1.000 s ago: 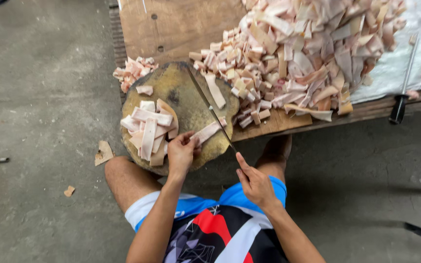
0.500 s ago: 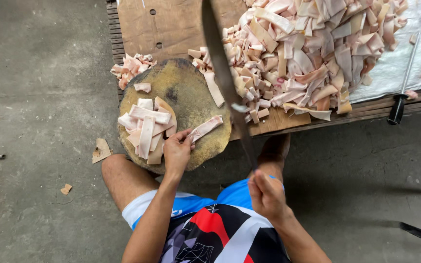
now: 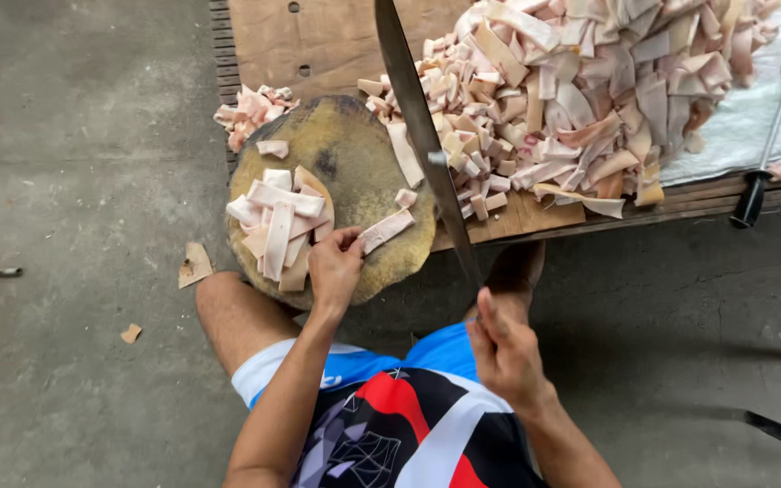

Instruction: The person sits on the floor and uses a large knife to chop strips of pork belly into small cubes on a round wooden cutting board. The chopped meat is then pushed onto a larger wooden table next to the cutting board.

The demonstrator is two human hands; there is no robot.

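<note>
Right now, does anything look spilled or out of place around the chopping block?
Yes. Two pale scraps lie on the concrete floor left of the round chopping block, off the work surface. A small heap of cut pieces sits apart from the big pile.
</note>
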